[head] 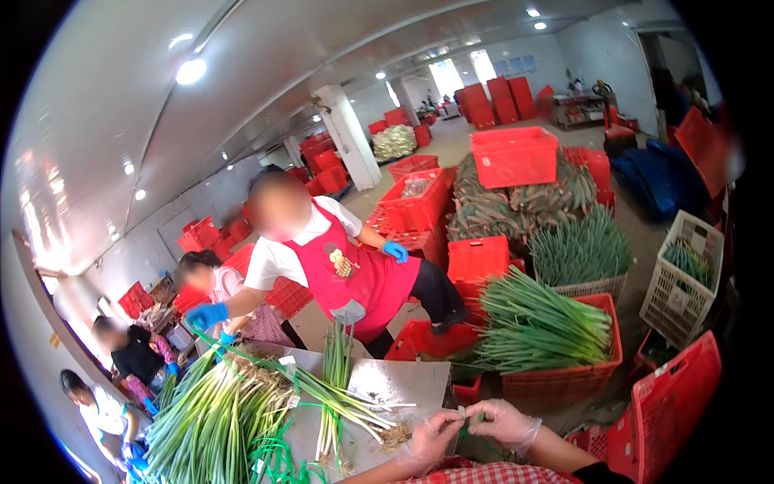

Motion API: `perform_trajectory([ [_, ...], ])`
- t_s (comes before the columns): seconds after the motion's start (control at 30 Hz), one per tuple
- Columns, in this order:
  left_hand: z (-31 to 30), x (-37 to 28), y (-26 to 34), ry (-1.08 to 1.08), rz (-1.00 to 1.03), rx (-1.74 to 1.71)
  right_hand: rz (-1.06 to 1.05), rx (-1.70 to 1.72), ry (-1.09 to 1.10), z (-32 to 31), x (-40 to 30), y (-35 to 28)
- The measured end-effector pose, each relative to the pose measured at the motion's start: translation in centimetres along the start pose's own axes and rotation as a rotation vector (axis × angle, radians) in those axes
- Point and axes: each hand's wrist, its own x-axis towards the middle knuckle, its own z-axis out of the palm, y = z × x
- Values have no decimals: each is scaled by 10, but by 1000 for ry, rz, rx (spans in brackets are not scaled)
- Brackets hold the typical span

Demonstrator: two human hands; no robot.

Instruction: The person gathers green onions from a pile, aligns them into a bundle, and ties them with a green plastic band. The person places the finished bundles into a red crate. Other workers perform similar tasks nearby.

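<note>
Both my hands wear clear plastic gloves and meet at the lower right, over the near edge of a metal table (380, 378). My left hand (430, 437) and my right hand (500, 423) pinch a small pale thing (462, 411) between their fingertips; its kind is too small to tell. Left of them, green onions (357, 411) with white stems and roots lie on the table. A large heap of green onions (211, 417) covers the table's left side, with green ties (281, 457) beside it. A co-worker in blue gloves (207, 316) reaches over the heap.
A red crate (562, 382) of green onions stands beyond my right hand, and an empty-looking red crate (677, 393) is tilted at the right. Behind are a pale crate (683, 284), stacked red crates (514, 157) and a pillar (347, 136). Several people work at the left.
</note>
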Motion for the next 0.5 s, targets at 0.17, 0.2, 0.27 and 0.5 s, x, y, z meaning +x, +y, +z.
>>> perform_trajectory([
  [0.17, -7, 3, -1, -74, 269, 189, -126, -312, 191, 13, -8, -4],
  [0.2, -9, 2, 1, -35, 313, 222, -110, -332, 192, 18, -8, -3],
  [0.27, -8, 5, 51, 48, 378, 260, -32, -149, 165, 26, -9, -1],
  [0.5, -12, -1, 3, 24, 556, 332, 157, -164, 8, 17, -20, -7],
])
